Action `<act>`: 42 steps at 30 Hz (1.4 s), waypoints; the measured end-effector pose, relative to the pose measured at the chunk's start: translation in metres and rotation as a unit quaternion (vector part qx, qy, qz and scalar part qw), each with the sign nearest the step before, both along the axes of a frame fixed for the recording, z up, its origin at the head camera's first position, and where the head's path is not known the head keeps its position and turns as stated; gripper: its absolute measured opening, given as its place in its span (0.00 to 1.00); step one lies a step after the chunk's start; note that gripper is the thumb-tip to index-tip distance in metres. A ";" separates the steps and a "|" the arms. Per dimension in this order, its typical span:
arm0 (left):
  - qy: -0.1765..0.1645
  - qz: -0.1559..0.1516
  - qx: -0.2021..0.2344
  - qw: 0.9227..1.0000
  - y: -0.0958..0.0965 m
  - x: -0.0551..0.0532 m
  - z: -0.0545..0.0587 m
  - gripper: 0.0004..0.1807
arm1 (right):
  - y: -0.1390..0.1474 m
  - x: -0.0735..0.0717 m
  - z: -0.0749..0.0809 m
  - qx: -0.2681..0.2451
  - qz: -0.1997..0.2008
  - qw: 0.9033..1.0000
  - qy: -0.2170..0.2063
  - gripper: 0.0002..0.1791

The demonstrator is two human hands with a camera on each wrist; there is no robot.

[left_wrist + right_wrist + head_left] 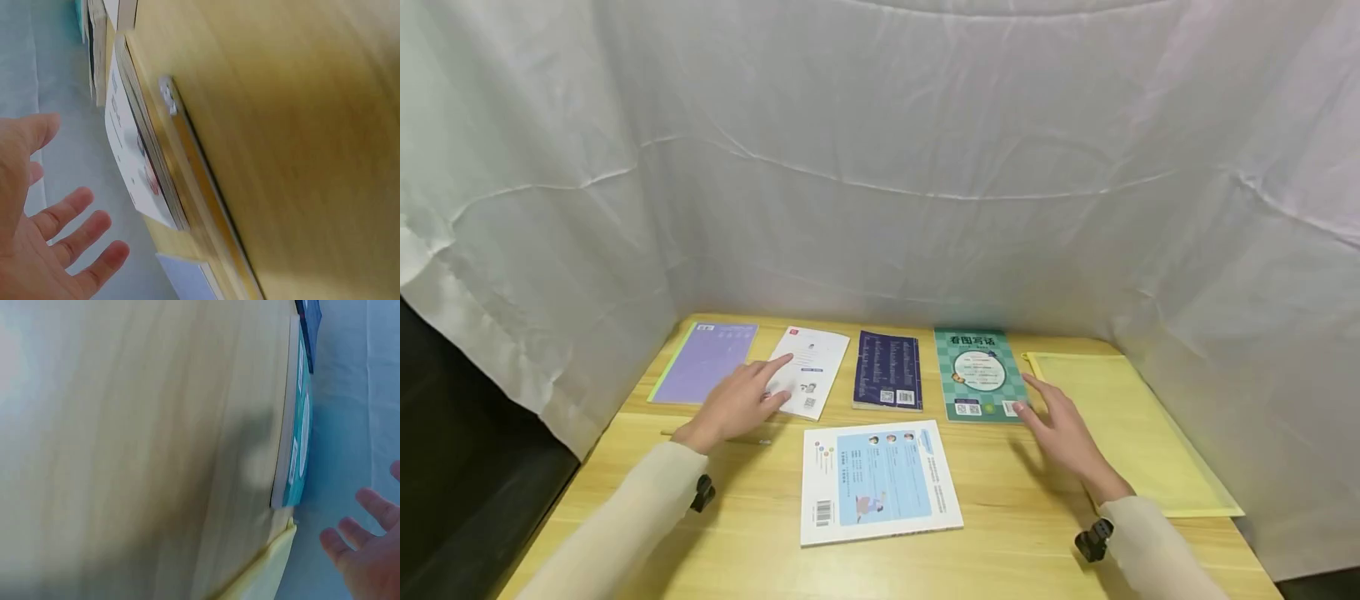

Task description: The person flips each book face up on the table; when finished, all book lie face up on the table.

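My left hand point(737, 402) hovers with fingers spread over a white booklet point(822, 350); the left wrist view shows a gap between them. Below that hand lies a slim yellowish stick with a shiny end point(169, 95), perhaps a pen, mostly hidden in the head view. My right hand point(1063, 429) is held above the table by the right edge of a green book point(951, 367), fingers apart and holding nothing. Between the hands lies a dark blue book point(887, 362). Nearer to me sits a white book with a light-blue panel point(883, 483), slightly turned.
A purple notebook point(707, 362) lies at the far left of the wooden table point(1000, 558). On the right a yellow zip pouch point(1150, 433) lies flat, reaching the table's right edge. Grey-white cloth point(887, 250) hangs behind and at both sides.
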State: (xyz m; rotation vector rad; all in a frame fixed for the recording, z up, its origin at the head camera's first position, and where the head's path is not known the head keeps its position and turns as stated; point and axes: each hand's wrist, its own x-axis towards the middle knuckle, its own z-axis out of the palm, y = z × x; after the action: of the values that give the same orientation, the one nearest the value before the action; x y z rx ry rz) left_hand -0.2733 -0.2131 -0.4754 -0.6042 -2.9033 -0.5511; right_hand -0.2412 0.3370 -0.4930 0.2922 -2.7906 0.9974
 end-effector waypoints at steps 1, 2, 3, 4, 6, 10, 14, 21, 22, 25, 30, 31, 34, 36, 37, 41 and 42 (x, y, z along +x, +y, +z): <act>0.001 -0.005 0.003 1.000 0.001 0.002 0.000 0.38 | -0.002 0.001 0.000 -0.003 0.002 1.000 0.000 0.37; 0.001 -0.008 0.005 1.000 0.002 0.004 0.000 0.38 | -0.003 0.002 0.000 -0.005 0.003 1.000 0.001 0.36; 0.001 -0.010 0.008 1.000 0.004 0.005 0.000 0.38 | -0.005 0.003 0.001 -0.009 0.004 1.000 0.001 0.36; 0.002 -0.013 0.012 1.000 0.005 0.007 -0.001 0.38 | -0.007 0.004 0.001 -0.014 0.005 1.000 0.001 0.36; 0.000 -0.019 0.019 1.000 0.007 0.010 -0.002 0.39 | -0.011 0.007 0.000 -0.026 0.008 1.000 -0.003 0.35; -0.016 -0.024 0.026 0.999 0.009 0.018 -0.007 0.38 | -0.020 0.014 -0.004 -0.060 0.013 0.998 -0.010 0.34; -0.037 -0.021 0.030 0.999 0.010 0.027 -0.013 0.37 | -0.032 0.020 -0.009 -0.079 0.021 0.997 -0.013 0.33; -0.092 -0.024 0.061 0.994 0.015 0.041 -0.022 0.28 | -0.054 0.028 -0.014 -0.140 0.033 0.987 -0.071 0.32; -0.102 -0.024 0.072 0.992 0.016 0.042 -0.023 0.26 | -0.056 0.028 -0.015 -0.153 0.035 0.984 -0.083 0.32; -0.122 -0.024 0.096 0.988 0.020 0.045 -0.026 0.23 | -0.062 0.030 -0.019 -0.180 0.044 0.977 -0.110 0.33; -0.124 -0.012 0.109 0.986 0.026 0.050 -0.029 0.19 | -0.072 0.035 -0.023 -0.216 0.056 0.964 -0.143 0.33; -0.124 -0.011 0.110 0.986 0.027 0.051 -0.029 0.18 | -0.074 0.036 -0.023 -0.225 0.057 0.961 -0.153 0.33; -0.122 -0.011 0.111 0.986 0.032 0.055 -0.027 0.13 | -0.080 0.039 -0.025 -0.245 0.060 0.950 -0.183 0.32; -0.120 -0.010 0.110 0.987 0.035 0.056 -0.026 0.11 | -0.083 0.040 -0.026 -0.254 0.060 0.945 -0.197 0.31; -0.116 -0.010 0.109 0.987 0.036 0.057 -0.026 0.11 | -0.084 0.040 -0.026 -0.260 0.060 0.942 -0.202 0.31; -0.117 0.008 0.111 0.987 0.039 0.059 -0.025 0.11 | -0.087 0.040 -0.028 -0.292 0.059 0.926 -0.230 0.32; -0.118 0.013 0.112 0.987 0.040 0.059 -0.025 0.11 | -0.088 0.039 -0.028 -0.302 0.061 0.921 -0.240 0.33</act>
State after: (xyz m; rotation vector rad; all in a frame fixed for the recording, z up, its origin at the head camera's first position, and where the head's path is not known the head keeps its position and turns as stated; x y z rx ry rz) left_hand -0.2142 -0.1733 -0.5003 -0.4983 -2.9958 -0.9931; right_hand -0.2018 0.2494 -0.5208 0.1439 -2.6704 2.1351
